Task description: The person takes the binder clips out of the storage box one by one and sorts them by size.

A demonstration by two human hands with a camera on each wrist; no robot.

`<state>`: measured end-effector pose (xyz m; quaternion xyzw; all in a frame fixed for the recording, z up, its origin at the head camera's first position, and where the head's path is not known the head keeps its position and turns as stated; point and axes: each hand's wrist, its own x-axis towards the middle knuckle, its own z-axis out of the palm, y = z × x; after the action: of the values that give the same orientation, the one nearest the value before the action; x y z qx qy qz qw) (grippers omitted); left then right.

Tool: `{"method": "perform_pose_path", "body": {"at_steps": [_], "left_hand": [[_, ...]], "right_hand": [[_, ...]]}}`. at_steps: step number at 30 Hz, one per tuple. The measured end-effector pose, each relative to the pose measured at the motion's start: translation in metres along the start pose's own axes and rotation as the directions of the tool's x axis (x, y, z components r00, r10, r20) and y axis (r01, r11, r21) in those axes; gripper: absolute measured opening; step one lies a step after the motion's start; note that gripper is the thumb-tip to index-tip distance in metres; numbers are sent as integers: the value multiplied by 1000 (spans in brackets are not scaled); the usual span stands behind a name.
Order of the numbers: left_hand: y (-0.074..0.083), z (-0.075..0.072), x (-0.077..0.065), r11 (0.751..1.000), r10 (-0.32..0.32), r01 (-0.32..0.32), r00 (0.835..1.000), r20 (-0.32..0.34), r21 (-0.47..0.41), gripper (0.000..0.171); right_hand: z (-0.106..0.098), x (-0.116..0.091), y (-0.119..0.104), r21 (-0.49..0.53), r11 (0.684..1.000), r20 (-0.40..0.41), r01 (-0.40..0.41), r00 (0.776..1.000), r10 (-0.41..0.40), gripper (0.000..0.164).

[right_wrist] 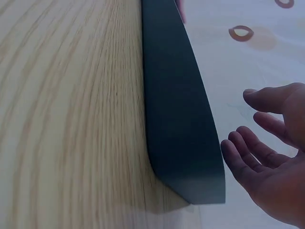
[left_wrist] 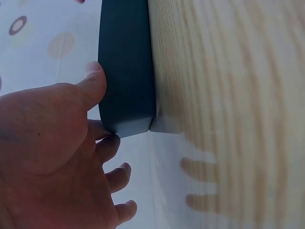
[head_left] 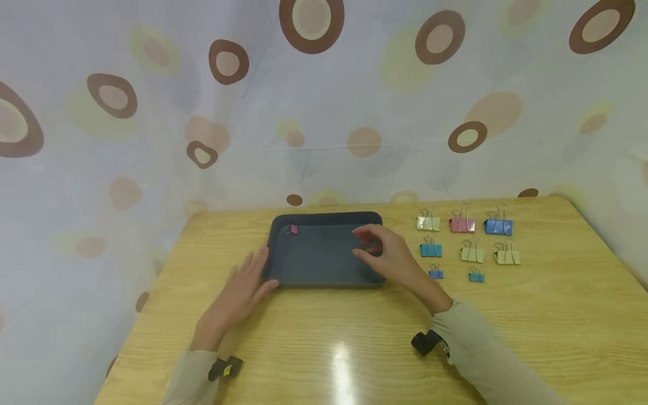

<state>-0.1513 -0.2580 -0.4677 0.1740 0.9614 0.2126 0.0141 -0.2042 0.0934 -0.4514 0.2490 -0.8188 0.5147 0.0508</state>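
A dark shallow tray (head_left: 324, 284) lies on the table, with a small pink binder clip (head_left: 291, 229) in its far left corner. My left hand (head_left: 239, 295) is at the tray's near left corner, fingers extended along the side; in the left wrist view the thumb (left_wrist: 95, 86) rests against the tray wall (left_wrist: 126, 67). Over the tray's right end hovers my right hand (head_left: 392, 256), its fingers loosely bent with a gap between thumb and fingertips and nothing in it. The right wrist view shows that hand (right_wrist: 271, 143) beyond the tray's corner, palm visible.
Right of the tray, binder clips stand in rows: a large pink one (head_left: 463, 225), a large blue one (head_left: 498, 227), a teal one (head_left: 431, 250), several pale ones (head_left: 472, 255), a small blue one (head_left: 436, 274) and a small teal one (head_left: 476, 277). A patterned curtain (head_left: 324, 112) hangs behind the table.
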Motion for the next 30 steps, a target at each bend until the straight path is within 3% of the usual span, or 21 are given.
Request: {"method": "perform_pose_path", "body": {"at_steps": [12,21,30], "left_hand": [[0,-1,-1,1000,0,0,1000,2,-10,77],[0,-6,1,1000,-5,5,1000,3,-16,78],[-3,-3,2,1000,-15,15,1000,0,-15,78]], "right_hand": [[44,35,2,-30,1000,5,4,1000,-4,36],[72,62,4,-77,996,55,-53,997,57,38],[95,79,7,-123,990,71,-73,994,82,40]]}}
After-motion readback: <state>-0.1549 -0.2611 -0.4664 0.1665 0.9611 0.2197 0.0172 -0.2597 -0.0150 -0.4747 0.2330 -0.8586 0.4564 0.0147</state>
